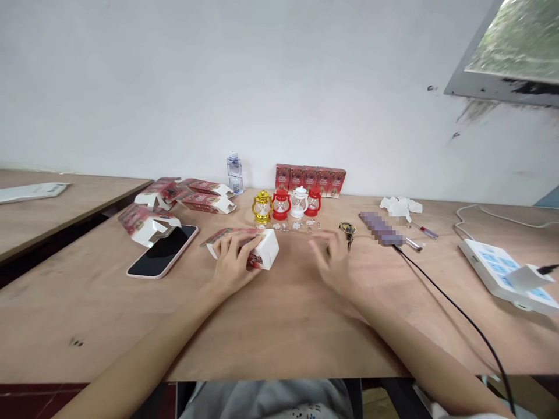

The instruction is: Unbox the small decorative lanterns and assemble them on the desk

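At the near edge of the counter [279, 343]: both forearms reach in over bare wood, and the two hands are well apart.
Left hand [236, 259]: wrapped over the top of a red printed box [267, 251], which lies on its side left of the middle, its white end turned to the right.
Right hand [335, 262]: fingers curved, thumb standing off from them, just in front of a dark bronze lantern [348, 228]; I cannot tell whether they grip it.
Power strip [489, 262]: at the far right, a white plug [528, 277] seated in it.
Phone [163, 254]: dark screen up, pale pink edge, to the left of the held box.
Opened boxes [144, 226]: a loose group at the left, white flaps out; the nearest overlaps the phone.
Purple slab [382, 228]: partly blurred, right of the bronze lantern, a black cable [458, 308] running from its near end.
Screwdriver [425, 231]: beyond the slab to the right, near crumpled tissue [398, 208].
Small parts [299, 226]: scattered in a row just before the upright lanterns.
Upright lanterns [299, 202]: four side by side, gold, red, white, red.
Box row [310, 180]: upright behind the lanterns, near the wall [174, 87].
Bottle [234, 174]: clear, white-capped, standing left of that row.
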`<state>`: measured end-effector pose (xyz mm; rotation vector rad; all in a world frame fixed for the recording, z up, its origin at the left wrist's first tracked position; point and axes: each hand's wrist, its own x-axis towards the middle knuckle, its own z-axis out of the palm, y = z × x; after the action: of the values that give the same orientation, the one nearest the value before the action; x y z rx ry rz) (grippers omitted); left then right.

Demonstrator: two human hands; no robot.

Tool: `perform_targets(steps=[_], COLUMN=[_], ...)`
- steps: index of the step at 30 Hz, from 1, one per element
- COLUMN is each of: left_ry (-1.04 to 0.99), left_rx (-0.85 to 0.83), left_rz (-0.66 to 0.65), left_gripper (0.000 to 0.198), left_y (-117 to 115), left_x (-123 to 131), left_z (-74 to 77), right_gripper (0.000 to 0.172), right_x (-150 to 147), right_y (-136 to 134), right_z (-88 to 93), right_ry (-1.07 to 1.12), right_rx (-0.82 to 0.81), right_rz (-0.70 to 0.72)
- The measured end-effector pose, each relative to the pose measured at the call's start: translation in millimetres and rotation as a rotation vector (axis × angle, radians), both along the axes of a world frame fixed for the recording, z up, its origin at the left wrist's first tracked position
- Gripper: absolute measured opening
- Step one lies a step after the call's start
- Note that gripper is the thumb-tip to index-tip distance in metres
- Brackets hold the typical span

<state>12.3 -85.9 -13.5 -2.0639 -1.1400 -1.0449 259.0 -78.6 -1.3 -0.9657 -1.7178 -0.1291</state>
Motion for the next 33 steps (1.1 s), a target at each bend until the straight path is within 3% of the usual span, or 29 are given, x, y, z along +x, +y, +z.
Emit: perform_targets(steps=[3,6,11,19,25,29,33], left_ry=[0.076,0.147,0.242,0.181,0.118,0.086,0.010], left_rx=[0.059,0.103,0.111,0.156,0.070,0.045,0.062], left_rz=[-0.029,-0.103,-0.169,-0.183,-0.186,-0.167,-0.098], left_gripper=[0.043,0.041,0.032,0.029,0.039,0.043,0.047], left_y=[-2.5,-3.8,-3.3,-3.8,-6.0,-6.9,-4.1], left_x=[3.7,7.1,7.8,7.1,14.1,17.4,12.6], left_z=[-0.9,-1.5,-3.3,-1.4,-0.4,-0.6,-2.2], right_gripper=[0.025,0.034,0.021,0.040,0.042,0.035,0.013], right_x=[-25.5,-36.3,-35.5,-37.5,-40.1,-38.4,-33.8], right_y=[-19.8,-25.8,-23.2,-24.8,-24.4,-24.6,-22.6], right_z=[-9.3,-17.4,-20.4,-19.2,-25.3,-26.4,-23.8], right_ry=[-0.124,-0.075,0.082,0.197,0.259,0.296,0.245], right_rx=[-0.182,-0.357,-0.516,-0.623,-0.573,-0.583,-0.563], right_rz=[0.207,0.341,0.442,0.443,0.537,0.569,0.535])
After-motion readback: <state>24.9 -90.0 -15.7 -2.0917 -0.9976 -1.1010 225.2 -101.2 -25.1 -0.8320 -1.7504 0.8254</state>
